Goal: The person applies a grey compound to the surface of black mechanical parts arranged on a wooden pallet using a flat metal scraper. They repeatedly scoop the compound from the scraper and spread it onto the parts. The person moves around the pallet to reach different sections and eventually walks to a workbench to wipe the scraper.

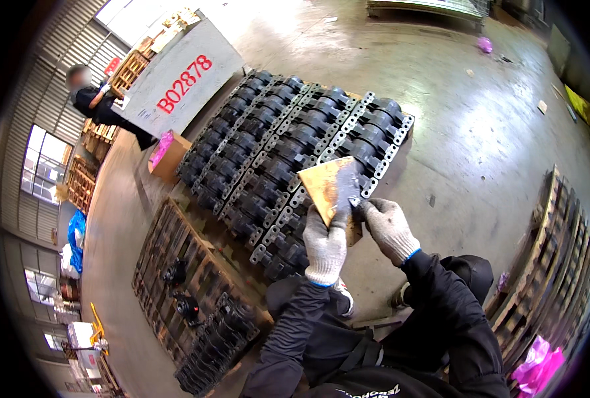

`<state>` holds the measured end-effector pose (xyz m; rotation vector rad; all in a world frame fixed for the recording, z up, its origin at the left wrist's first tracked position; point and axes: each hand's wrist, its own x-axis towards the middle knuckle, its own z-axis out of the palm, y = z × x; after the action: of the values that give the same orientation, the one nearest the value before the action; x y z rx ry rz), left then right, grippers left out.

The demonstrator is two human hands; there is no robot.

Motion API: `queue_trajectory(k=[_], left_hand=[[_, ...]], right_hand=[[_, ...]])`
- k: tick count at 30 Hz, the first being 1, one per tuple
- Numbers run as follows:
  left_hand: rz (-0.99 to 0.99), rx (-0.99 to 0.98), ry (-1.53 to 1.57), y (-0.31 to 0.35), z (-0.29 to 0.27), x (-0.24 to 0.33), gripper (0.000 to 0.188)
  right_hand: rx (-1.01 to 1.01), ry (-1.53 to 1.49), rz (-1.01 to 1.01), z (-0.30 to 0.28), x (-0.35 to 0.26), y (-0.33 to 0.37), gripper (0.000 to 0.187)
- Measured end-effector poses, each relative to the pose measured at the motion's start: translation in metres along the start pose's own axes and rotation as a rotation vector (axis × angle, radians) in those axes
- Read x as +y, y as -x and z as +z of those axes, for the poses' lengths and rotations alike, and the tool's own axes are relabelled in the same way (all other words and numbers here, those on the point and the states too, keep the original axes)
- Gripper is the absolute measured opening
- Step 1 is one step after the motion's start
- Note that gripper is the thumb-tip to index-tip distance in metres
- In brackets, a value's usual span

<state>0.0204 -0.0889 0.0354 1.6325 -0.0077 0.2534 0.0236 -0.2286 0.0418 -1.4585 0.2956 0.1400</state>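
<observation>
My left hand (326, 249), in a white knit glove with dark fingertips, grips the lower edge of a flat, yellow-brown, cardboard-like piece (320, 184). A large dark stain covers the piece's right half. My right hand (389, 229), gloved the same way, is closed at the piece's lower right corner. Its fingertips pinch something small with a pale edge, which I cannot make out. Just beyond both hands lie rows of black cylindrical rollers (285, 151) with drilled mounting strips at their ends. The held piece hides part of the nearest rows.
Left of me is a wooden pallet (165, 255) carrying loose black parts (219, 338). Another pallet stack (540, 259) stands to my right beside pink plastic (537, 365). A cardboard box (169, 159) and a big grey crate (185, 79) stand far left, near another person (96, 103).
</observation>
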Motion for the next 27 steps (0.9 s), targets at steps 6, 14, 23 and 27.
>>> queue_trajectory(k=[6, 14, 23, 27], left_hand=[[0.073, -0.027, -0.099, 0.002, 0.002, 0.004, 0.028], [-0.015, -0.017, -0.029, 0.002, 0.005, -0.007, 0.029], [-0.095, 0.131, 0.254, -0.012, 0.006, -0.007, 0.032], [-0.071, 0.116, 0.095, -0.008, 0.003, -0.004, 0.032]], right_hand=[[-0.013, 0.031, 0.16, -0.005, -0.026, 0.01, 0.036], [-0.025, -0.065, 0.048, -0.008, -0.028, 0.001, 0.032], [-0.069, 0.13, 0.094, -0.004, -0.013, 0.011, 0.031], [-0.078, 0.096, 0.144, 0.003, -0.019, 0.013, 0.031]])
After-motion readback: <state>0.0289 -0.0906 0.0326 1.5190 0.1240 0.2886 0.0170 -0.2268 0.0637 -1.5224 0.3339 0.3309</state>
